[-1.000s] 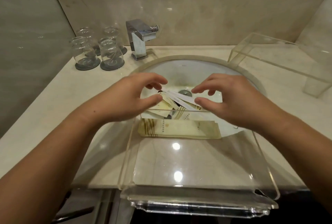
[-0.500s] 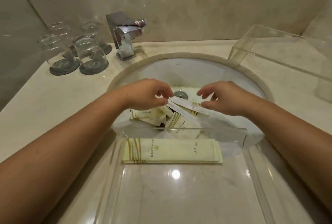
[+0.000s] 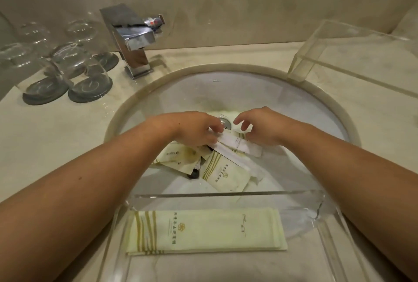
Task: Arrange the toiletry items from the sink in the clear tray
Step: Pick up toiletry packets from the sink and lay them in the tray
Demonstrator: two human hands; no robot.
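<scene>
Both hands are down in the round white sink (image 3: 294, 109), over a heap of cream toiletry packets (image 3: 224, 174). My left hand (image 3: 194, 126) pinches the near end of a long white sachet (image 3: 239, 144) that lies across the top of the heap. My right hand (image 3: 260, 126) hovers at the sachet's other end with fingers curled and apart; I cannot tell if it touches it. The clear tray (image 3: 226, 194) sits across the sink's front edge. One long cream packet with gold stripes (image 3: 205, 232) lies flat inside it.
A chrome faucet (image 3: 133, 39) stands behind the sink at the left. Several upturned glasses on dark coasters (image 3: 67, 71) are on the counter at far left. A clear acrylic riser (image 3: 352, 55) stands at the back right. The drain (image 3: 226, 122) lies between my hands.
The view has tilted down and closer. Both hands have sunk deeper into the sink, and my left hand has closed on the white sachet's end.
</scene>
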